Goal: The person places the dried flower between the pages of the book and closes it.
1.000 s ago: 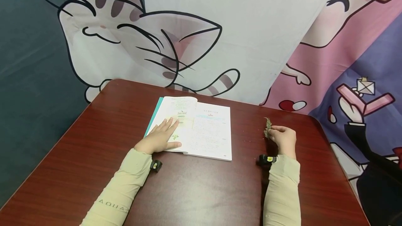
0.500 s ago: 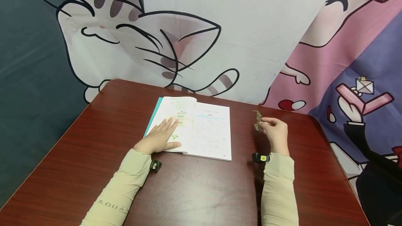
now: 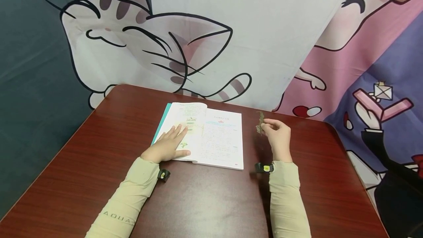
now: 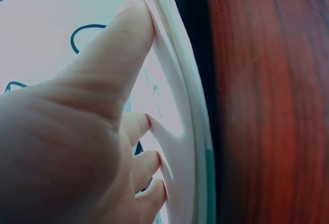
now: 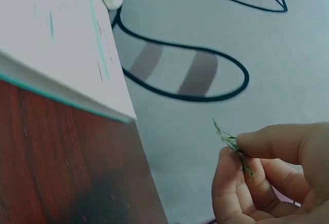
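Note:
An open book (image 3: 221, 139) with a teal cover edge lies on the table. My left hand (image 3: 165, 146) rests flat on its left page, fingers spread and thumb near the lower edge; in the left wrist view the thumb and fingertips press the paper. To the right of the book, my right hand (image 3: 278, 139) pinches a small dried green leaf sprig (image 3: 260, 122) between thumb and index finger, raised over the table. The right wrist view shows the sprig (image 5: 237, 147) sticking out on both sides of the fingertips.
The dark red wooden table (image 3: 211, 201) has rounded far corners. Behind it hangs a cloth backdrop (image 3: 271, 28) printed with a cartoon cat and figures. Tiny crumbs lie on the table right of the book.
My right hand has moved left toward the book, and slightly away from me, carrying the sprig. The left hand and the book have stayed where they were.

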Demonstrator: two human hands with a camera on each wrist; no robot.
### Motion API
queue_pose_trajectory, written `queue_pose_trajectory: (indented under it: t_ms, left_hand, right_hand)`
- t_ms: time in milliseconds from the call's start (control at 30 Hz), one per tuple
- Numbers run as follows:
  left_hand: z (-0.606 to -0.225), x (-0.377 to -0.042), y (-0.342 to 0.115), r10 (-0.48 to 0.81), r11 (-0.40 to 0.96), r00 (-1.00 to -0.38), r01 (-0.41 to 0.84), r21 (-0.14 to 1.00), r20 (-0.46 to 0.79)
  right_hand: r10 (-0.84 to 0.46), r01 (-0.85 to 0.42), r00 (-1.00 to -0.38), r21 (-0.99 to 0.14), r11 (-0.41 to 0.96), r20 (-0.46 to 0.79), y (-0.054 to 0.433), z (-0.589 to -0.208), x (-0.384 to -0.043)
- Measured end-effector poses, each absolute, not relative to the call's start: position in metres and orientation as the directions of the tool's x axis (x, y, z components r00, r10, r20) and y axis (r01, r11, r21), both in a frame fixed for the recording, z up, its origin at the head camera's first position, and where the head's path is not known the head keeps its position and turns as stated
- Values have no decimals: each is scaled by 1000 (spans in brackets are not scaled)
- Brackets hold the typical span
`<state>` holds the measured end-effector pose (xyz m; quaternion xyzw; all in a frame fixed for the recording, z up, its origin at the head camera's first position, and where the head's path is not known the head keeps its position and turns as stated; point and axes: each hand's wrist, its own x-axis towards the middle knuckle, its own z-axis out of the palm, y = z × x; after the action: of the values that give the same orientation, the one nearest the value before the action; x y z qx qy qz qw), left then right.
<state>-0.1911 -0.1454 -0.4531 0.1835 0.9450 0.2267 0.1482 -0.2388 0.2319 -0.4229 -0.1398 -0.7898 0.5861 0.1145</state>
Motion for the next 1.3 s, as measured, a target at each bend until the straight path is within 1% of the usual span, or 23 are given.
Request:
queue_pose_trajectory:
  t_ms: [200,567,833,1033,1300]
  left_hand:
    - [-454,-192,-145,414,829,-888,278,485,-198]
    - [-453,-192,-145,410,830,-889,272,488,-202]
    - [-453,-192,-145,410,829,-889,270,490,-204]
    - [-454,-193,-145,405,832,-891,266,486,-205]
    - [-455,-193,-144,401,833,-894,265,486,-200]
  right_hand:
    - [366,47,-930,-975,216,36,217,-425,-239]
    - [310,-4,-950,-992,123,43,189,-430,-235]
    - [288,-53,-957,-999,-13,47,167,-435,-232]
    - [224,-19,-974,-994,-105,-6,150,-435,-228]
    - [137,34,-990,-995,-92,-46,133,-448,-225]
